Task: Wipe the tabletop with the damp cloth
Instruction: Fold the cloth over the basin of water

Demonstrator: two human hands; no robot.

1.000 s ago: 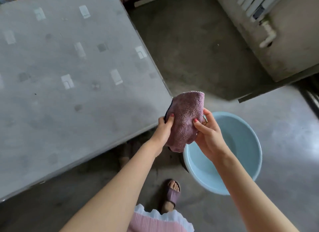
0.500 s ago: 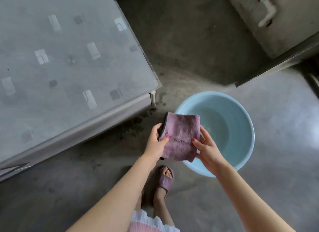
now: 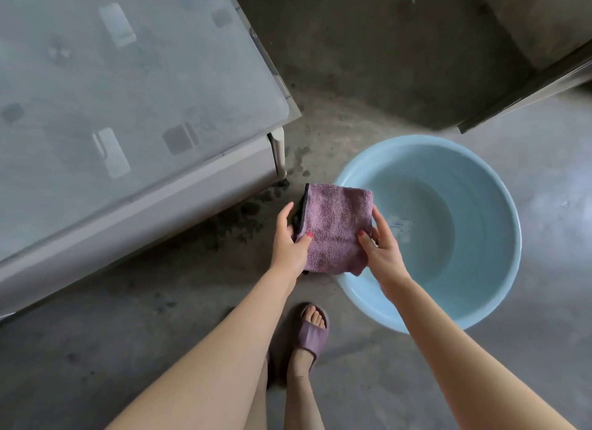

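A folded purple cloth (image 3: pixel 336 228) with a dark edge hangs flat between both hands, over the floor at the left rim of a light blue basin (image 3: pixel 499 269). My left hand (image 3: pixel 288 240) pinches its left side, thumb on top. My right hand (image 3: pixel 382 247) grips its right side over the basin's edge. The grey tabletop (image 3: pixel 128 77), with pale rectangular marks under a glassy surface, fills the upper left; its near corner lies up and left of the cloth.
The basin holds shallow water and stands on the concrete floor (image 3: pixel 384 61). Dark wet spots (image 3: pixel 243 218) mark the floor by the table leg (image 3: pixel 279 151). My foot in a purple slipper (image 3: pixel 312 333) is below the cloth. A grey cabinet (image 3: pixel 544 45) stands at the upper right.
The cloth came down from the table's corner toward the basin and is spread flatter between the hands. The view tilted down, so table and cabinet slid toward the top.
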